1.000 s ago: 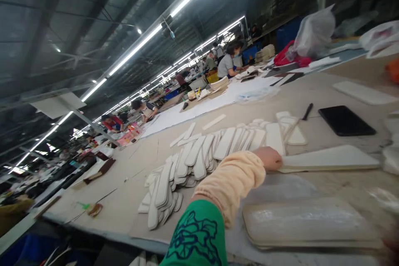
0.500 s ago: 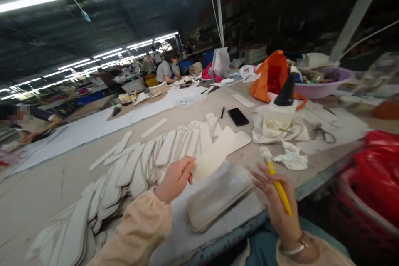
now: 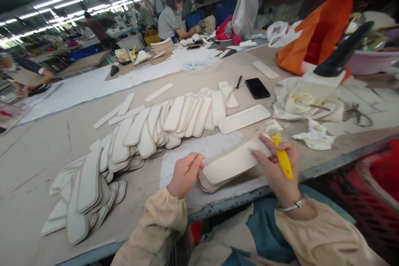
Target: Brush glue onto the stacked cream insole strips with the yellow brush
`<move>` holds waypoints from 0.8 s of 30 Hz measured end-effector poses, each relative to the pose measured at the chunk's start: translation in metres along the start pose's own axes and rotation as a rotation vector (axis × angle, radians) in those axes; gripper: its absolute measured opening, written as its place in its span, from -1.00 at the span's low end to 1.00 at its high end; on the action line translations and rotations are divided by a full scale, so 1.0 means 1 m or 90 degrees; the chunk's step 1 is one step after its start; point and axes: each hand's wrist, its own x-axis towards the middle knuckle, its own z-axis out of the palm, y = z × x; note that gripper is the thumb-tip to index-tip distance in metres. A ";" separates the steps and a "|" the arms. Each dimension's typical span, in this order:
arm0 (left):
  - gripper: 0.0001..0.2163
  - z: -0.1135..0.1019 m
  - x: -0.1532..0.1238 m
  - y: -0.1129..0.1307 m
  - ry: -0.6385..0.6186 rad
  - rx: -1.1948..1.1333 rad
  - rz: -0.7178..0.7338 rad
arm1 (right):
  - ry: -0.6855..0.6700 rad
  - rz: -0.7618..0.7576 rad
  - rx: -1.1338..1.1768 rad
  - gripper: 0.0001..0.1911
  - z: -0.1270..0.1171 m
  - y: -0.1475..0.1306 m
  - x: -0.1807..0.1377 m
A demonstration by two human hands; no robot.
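My left hand (image 3: 186, 173) pinches the left end of a cream strip-shaped panel (image 3: 235, 160) with rounded corners. That panel lies over a small stack of similar pieces (image 3: 212, 188) at the table's front edge. My right hand (image 3: 279, 162) is closed around a yellow-handled brush (image 3: 283, 158), whose head is covered in white paste. Its thumb and fingertips also touch the panel's right end. Just beyond, a single loose panel (image 3: 245, 119) lies flat. To the left spreads a long overlapping row of panels (image 3: 149, 126).
A black phone (image 3: 257, 88) lies behind the loose panel. At the right stand a white paste container (image 3: 314, 93) with a black object on top, crumpled paper (image 3: 316, 135), scissors (image 3: 358, 115) and an orange bag (image 3: 314, 37). A red basket (image 3: 368, 199) is below the edge. Co-workers sit farther back.
The cream panel has come down and nearer onto the front stack, held by my left hand. My right hand has moved in to its right end, still holding the brush. The view has tilted down.
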 end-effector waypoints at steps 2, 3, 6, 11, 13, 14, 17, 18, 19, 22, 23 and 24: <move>-0.66 -0.004 -0.004 -0.017 0.088 -0.011 -0.014 | -0.007 0.003 -0.038 -0.42 0.004 0.004 0.000; -0.66 -0.005 -0.007 -0.025 0.120 -0.013 -0.019 | -0.012 0.001 -0.057 -0.42 0.005 0.006 -0.001; -0.73 -0.004 -0.022 -0.044 0.152 -0.003 -0.012 | -0.020 -0.009 -0.115 -0.43 0.005 0.013 -0.002; -0.90 -0.007 -0.042 -0.048 0.132 0.046 0.095 | -0.018 -0.049 -0.220 -0.48 0.005 0.018 -0.005; -0.92 -0.009 -0.048 -0.047 0.118 0.063 0.145 | -0.010 -0.080 -0.279 -0.51 0.005 0.018 -0.006; -0.92 -0.010 -0.051 -0.047 0.109 0.070 0.163 | -0.007 -0.095 -0.305 -0.53 0.005 0.018 -0.007; -0.82 -0.010 -0.057 -0.052 0.085 0.104 0.210 | -0.006 -0.120 -0.352 -0.56 0.006 0.016 -0.009; -0.79 -0.008 -0.059 -0.054 0.081 0.121 0.227 | -0.008 -0.122 -0.359 -0.56 0.007 0.015 -0.009; -0.77 -0.007 -0.059 -0.056 0.078 0.136 0.243 | -0.009 -0.122 -0.368 -0.56 0.008 0.014 -0.010; -0.73 -0.003 -0.059 -0.059 0.073 0.156 0.280 | -0.013 -0.116 -0.402 -0.58 0.010 0.009 -0.012; -0.72 -0.002 -0.058 -0.059 0.070 0.156 0.286 | -0.014 -0.116 -0.416 -0.59 0.011 0.008 -0.012; -0.71 -0.001 -0.058 -0.059 0.065 0.155 0.290 | -0.016 -0.116 -0.429 -0.60 0.012 0.006 -0.012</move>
